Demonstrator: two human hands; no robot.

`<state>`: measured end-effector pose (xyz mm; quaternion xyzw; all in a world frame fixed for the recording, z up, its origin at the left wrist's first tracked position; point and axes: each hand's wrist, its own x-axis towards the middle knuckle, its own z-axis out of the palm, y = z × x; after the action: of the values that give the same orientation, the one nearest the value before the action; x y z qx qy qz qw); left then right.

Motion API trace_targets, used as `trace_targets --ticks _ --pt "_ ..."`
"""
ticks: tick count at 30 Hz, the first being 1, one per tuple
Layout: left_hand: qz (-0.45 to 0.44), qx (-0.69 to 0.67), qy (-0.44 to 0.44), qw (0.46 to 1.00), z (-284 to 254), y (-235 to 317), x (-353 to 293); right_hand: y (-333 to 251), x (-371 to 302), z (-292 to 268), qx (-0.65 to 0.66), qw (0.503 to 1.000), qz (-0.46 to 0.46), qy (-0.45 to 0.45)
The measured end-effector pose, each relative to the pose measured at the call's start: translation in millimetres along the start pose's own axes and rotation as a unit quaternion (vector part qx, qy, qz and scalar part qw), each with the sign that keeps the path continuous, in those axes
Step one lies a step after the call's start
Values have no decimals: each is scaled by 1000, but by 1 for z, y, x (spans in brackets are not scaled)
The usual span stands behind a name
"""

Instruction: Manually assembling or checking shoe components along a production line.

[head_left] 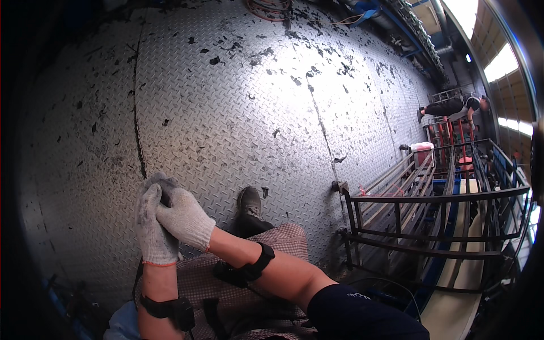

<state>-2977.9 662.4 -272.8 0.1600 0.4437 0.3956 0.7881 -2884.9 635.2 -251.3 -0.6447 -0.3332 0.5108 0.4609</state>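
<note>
My left hand (156, 229) and my right hand (186, 220) are pressed together low over the floor, left of my body. Each wears a whitish knit work glove, with orange showing at the cuff edges. The fingers of both hands are bent and closed against each other. A dark gap shows between them, and what they hold, if anything, is hidden. The grey fingertips of the gloves look soiled. A black strap with a small box (182, 313) circles my left forearm, and another black strap (262, 256) is around the right one.
Diamond-plate metal flooring (215, 136) spreads ahead, scattered with dark scraps. A dark metal frame cart (430, 198) stands at right beside a cream conveyor-like surface (453, 300). Farther off, another person (453, 107) leans near red framework. A coiled hose (269, 8) lies at the top.
</note>
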Motion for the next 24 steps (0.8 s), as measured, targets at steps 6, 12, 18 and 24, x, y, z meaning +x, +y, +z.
trace_targets --ticks 6,12,18,24 --pt "1 -1 12 1000 0 1 0 -4 0 -1 -13 999 33 -22" --pt "5 1 10 1000 1 1 1 5 1 2 -4 1000 -9 -2" --pt "3 7 22 1000 4 2 -2 -5 -1 -1 11 1000 17 -11" --pt "8 2 14 1000 4 1 -1 1 1 1 11 1000 -9 -6"
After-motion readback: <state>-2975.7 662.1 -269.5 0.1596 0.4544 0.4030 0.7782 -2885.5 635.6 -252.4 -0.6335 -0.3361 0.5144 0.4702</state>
